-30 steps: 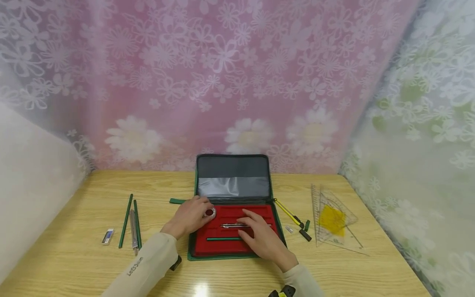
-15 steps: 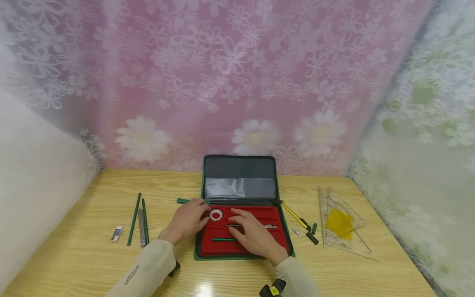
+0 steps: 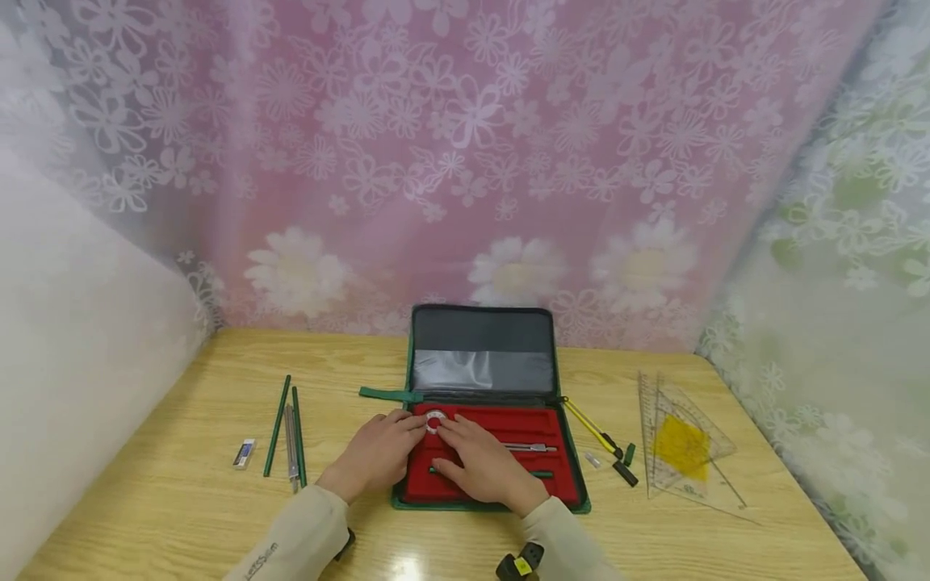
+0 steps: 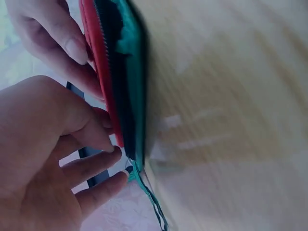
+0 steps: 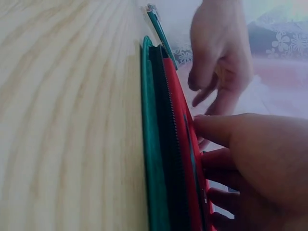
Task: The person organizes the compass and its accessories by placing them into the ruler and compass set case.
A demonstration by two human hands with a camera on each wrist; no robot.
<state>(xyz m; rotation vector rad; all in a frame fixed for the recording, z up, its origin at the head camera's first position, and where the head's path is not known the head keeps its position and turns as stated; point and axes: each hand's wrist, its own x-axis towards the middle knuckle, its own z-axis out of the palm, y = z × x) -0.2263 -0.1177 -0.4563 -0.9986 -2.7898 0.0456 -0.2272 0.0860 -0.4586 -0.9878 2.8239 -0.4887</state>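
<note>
A zip case [image 3: 490,507] with a green edge lies unfolded, its red tray [image 3: 567,484] facing up. In the tray's far left corner sits a small white ring-shaped disc [image 3: 436,416] with a red centre. My left hand [image 3: 378,452] reaches over the tray's left edge, its fingertips at the disc's left side. The fingertips of my right hand [image 3: 487,466] rest at the disc's lower right, fingers nearly straight. Beneath the right hand, a silver compass [image 3: 536,447] and a green pencil [image 3: 543,474] lie in slots, each partly hidden. Both wrist views show relaxed fingers along the red tray edge.
On the left lie two green pencils [image 3: 277,428] [image 3: 299,440], a grey slim tool [image 3: 292,452] and an eraser [image 3: 244,453]. To the right are a yellow utility knife [image 3: 588,424], a black cap-like piece [image 3: 625,474] and transparent set squares [image 3: 697,484] with a yellow sheet.
My right hand has moved left and away from me across the tray, from over the compass to the disc. My left fingers stay near the disc. The whole view has shifted slightly.
</note>
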